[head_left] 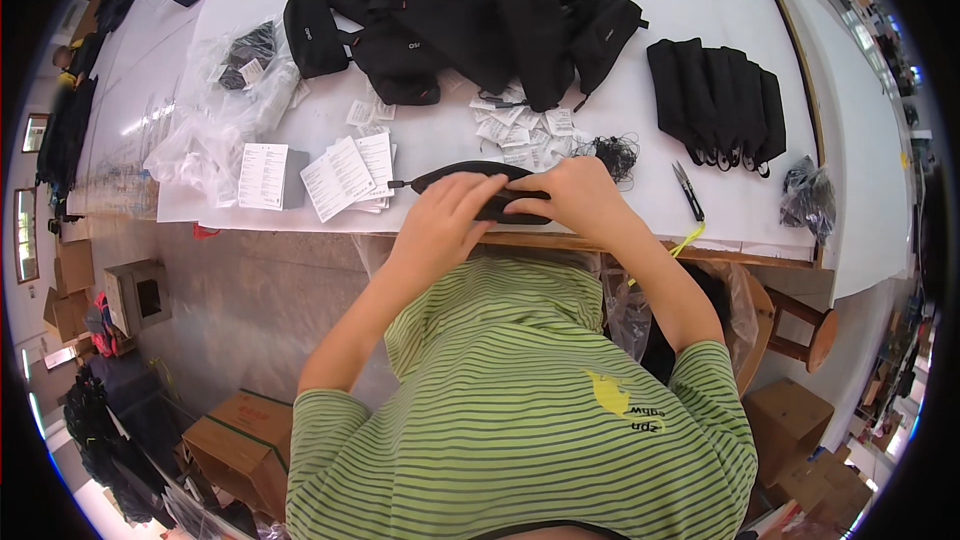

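Tabletop: black pouch in hand at near edge

A heap of black bags lies toward the tabletop's far side; a row of black pouches lies at its right. The left hand has its grip closed on the black pouch; the right hand's grip is slightly parted at it, any pinch undeterminable. White cards lie near the tabletop's front edge; snips lie at its front right.
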Demonstrator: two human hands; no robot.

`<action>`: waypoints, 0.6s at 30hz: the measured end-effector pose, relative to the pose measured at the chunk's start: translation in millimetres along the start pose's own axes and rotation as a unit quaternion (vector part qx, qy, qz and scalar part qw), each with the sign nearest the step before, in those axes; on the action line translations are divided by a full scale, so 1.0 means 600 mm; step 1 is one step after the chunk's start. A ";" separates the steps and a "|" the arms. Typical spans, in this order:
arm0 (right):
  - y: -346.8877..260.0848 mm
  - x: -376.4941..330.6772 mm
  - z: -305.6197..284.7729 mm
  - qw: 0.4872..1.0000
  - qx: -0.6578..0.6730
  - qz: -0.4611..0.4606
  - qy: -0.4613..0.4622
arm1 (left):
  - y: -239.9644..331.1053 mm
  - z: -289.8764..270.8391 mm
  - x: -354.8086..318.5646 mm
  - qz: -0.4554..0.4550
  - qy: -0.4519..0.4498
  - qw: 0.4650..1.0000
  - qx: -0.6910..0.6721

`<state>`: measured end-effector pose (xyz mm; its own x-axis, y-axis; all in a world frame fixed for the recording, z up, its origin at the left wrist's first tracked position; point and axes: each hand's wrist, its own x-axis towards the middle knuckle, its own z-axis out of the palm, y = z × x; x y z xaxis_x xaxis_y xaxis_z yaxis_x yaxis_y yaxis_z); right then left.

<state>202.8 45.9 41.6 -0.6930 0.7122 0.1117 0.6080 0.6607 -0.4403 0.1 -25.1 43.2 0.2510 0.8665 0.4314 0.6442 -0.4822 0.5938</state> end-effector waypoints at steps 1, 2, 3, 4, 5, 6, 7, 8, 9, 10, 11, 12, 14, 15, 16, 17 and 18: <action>-0.002 0.003 -0.007 0.999 -0.006 0.005 -0.032 | -0.005 0.002 -0.001 0.037 -0.069 0.997 0.023; -0.001 0.002 -0.008 0.999 -0.006 0.005 -0.032 | -0.010 0.003 -0.004 0.037 -0.068 0.997 0.023; -0.002 -0.001 -0.010 1.000 0.012 -0.012 -0.016 | -0.015 0.004 -0.007 0.037 -0.102 0.994 0.031; -0.003 -0.006 -0.010 0.999 0.030 -0.029 0.000 | -0.018 0.003 -0.008 0.037 -0.137 0.989 0.039; -0.006 -0.012 -0.013 0.999 0.030 -0.029 -0.001 | -0.019 0.002 -0.007 0.036 -0.137 0.989 0.039; -0.012 -0.020 -0.016 0.999 0.015 -0.017 -0.032 | -0.020 0.000 -0.004 0.019 -0.151 0.988 0.026; -0.016 -0.026 -0.018 0.998 0.000 -0.005 -0.063 | -0.020 -0.003 0.001 0.001 -0.166 0.986 0.013; -0.020 -0.030 -0.018 0.998 0.000 -0.005 -0.064 | -0.019 -0.007 0.006 0.000 -0.166 0.986 0.013; -0.022 -0.034 -0.018 0.998 -0.007 -0.002 -0.069 | -0.018 -0.013 0.012 -0.008 -0.203 0.979 -0.014; -0.023 -0.035 -0.018 0.997 -0.014 0.001 -0.074 | -0.017 -0.018 0.020 -0.016 -0.239 0.970 -0.040; -0.022 -0.035 -0.017 0.997 -0.014 0.001 -0.075 | -0.016 -0.021 0.032 -0.016 -0.238 0.970 -0.041; -0.019 -0.035 -0.016 0.997 -0.017 0.005 -0.076 | -0.015 -0.022 0.049 -0.124 -0.197 0.962 -0.146; -0.016 -0.034 -0.011 0.997 -0.019 0.007 -0.076 | -0.036 -0.019 0.082 -0.229 -0.151 0.930 -0.246; -0.014 -0.033 -0.008 0.998 -0.013 0.005 -0.065 | -0.059 -0.011 0.101 -0.204 -0.145 0.954 -0.166; -0.012 -0.033 -0.006 0.998 -0.008 0.005 -0.056 | -0.084 0.002 0.116 -0.177 -0.138 0.971 -0.087; -0.010 -0.031 -0.007 0.998 -0.010 0.001 -0.056 | -0.113 0.021 0.115 -0.178 -0.135 0.971 -0.086; -0.009 -0.028 -0.010 0.999 0.008 0.001 -0.045 | -0.149 0.047 0.108 -0.100 -0.124 0.987 -0.014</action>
<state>213.7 31.7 47.1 -0.7247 0.6883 0.0304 0.6034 0.6553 -0.4544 -21.1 78.0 -1.1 0.2929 0.9478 0.1260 0.6788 -0.2989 0.6708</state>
